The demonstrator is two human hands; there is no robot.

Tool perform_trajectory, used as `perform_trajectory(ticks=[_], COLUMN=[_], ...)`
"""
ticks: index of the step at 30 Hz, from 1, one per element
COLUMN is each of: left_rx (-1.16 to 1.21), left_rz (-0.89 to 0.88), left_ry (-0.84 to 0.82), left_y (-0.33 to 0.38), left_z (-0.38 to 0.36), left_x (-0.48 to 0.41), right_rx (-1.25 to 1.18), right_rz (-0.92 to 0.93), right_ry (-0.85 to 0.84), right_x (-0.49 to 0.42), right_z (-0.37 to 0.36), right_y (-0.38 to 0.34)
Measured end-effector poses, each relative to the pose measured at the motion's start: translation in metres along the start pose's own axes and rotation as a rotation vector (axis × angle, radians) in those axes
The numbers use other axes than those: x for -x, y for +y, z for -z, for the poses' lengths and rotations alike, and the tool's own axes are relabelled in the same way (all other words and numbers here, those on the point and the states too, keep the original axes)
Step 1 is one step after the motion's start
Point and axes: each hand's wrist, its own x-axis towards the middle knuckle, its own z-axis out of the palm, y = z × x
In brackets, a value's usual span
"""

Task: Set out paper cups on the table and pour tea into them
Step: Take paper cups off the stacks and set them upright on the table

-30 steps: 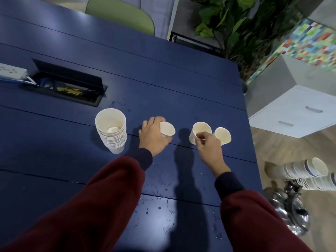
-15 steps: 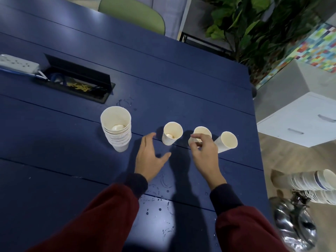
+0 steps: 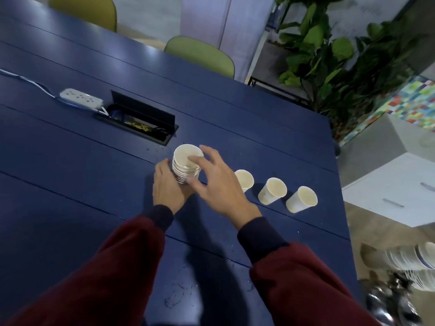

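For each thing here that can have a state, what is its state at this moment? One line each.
stack of cups, upright, held at its base.
left hand, grips the stack's base.
right hand, fingers spread over the stack's top, not closed.
left single cup, upright, no tea.
middle single cup, upright, no tea.
right single cup, upright, no tea.
cable box lid, open.

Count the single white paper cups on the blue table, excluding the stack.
3, in a row right of the stack of cups: first cup partly behind the right hand, middle cup, last cup nearest the blue table's edge.
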Motion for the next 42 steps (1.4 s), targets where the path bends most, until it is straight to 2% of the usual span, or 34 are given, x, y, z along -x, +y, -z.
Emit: perform_trajectory(ticks=[3,9,13,19,23,26,30,33,35,38,42], left_rx=[0.07,0.151,0.25,0.2,0.148,0.12,0.091,0.085,0.073,0.063,0.081], left_rz=[0.009,-0.046,-0.157,-0.233,-0.232,-0.206,-0.178,-0.165,-0.154,-0.136,-0.124], left_ry=[-0.133,-0.308,-0.427,-0.581,-0.653,-0.664,-0.684,-0.698,-0.703,-0.701,-0.693], left_y=[0.009,0.019,0.024,0.03,0.029,0.023,0.02,0.019,0.018,0.016,0.014], left_z=[0.008,0.014,0.003,-0.015,-0.022,-0.026,-0.028,-0.029,-0.03,-0.031,-0.032], left_x=[-0.007,0.026,0.052,0.081,0.081,0.083,0.083,0.083,0.083,0.083,0.083], right_rx=[0.085,-0.065,-0.237,-0.388,-0.435,-0.335,-0.152,-0.076,-0.072,-0.106,-0.172], right_rz=[-0.004,-0.003,-0.147,-0.346,-0.534,-0.669,-0.804,-0.868,-0.905,-0.948,-0.869], right_ry=[-0.054,0.148,0.228,0.347,0.61,0.742,0.538,0.325,0.245,0.25,0.46], right_x=[-0.001,0.035,0.07,0.121,0.141,0.154,0.165,0.169,0.17,0.167,0.159], right_z=[-0.006,0.016,0.025,0.03,0.037,0.043,0.04,0.031,0.027,0.026,0.024], right_y=[0.004,0.023,0.031,0.041,0.06,0.09,0.131,0.151,0.155,0.149,0.119])
